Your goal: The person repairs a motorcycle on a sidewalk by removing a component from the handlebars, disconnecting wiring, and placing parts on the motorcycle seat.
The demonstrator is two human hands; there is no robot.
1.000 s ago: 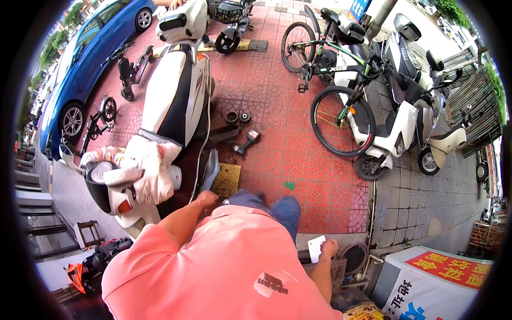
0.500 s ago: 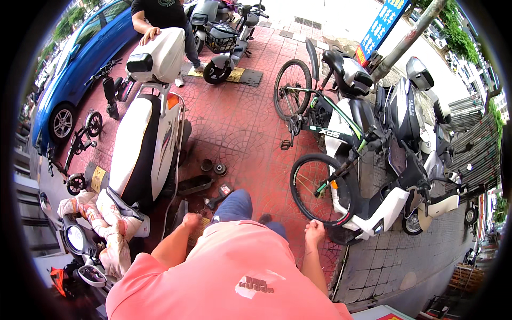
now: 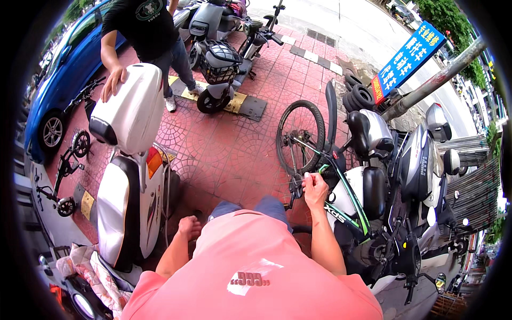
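The green-and-black bicycle (image 3: 338, 214) stands right of centre on red paving (image 3: 229, 165). On my remote view, the right hand (image 3: 316, 190) is raised before it, fingers bent toward the thumb; I cannot tell whether they pinch anything. I see the left hand (image 3: 189, 228), fingers loosely parted, near the white scooter (image 3: 114, 200). Beyond, a co-worker's hand (image 3: 113, 84) rests on a white top box (image 3: 136, 106).

I am moving forward; my right hand (image 3: 314, 190) is rising higher in view, toward the bicycle's (image 3: 341, 214) rear wheel (image 3: 301, 137). Stacked tyres (image 3: 360, 97) are appearing beside the blue sign (image 3: 409, 61), and a black-shirted person (image 3: 143, 29) is showing more fully.
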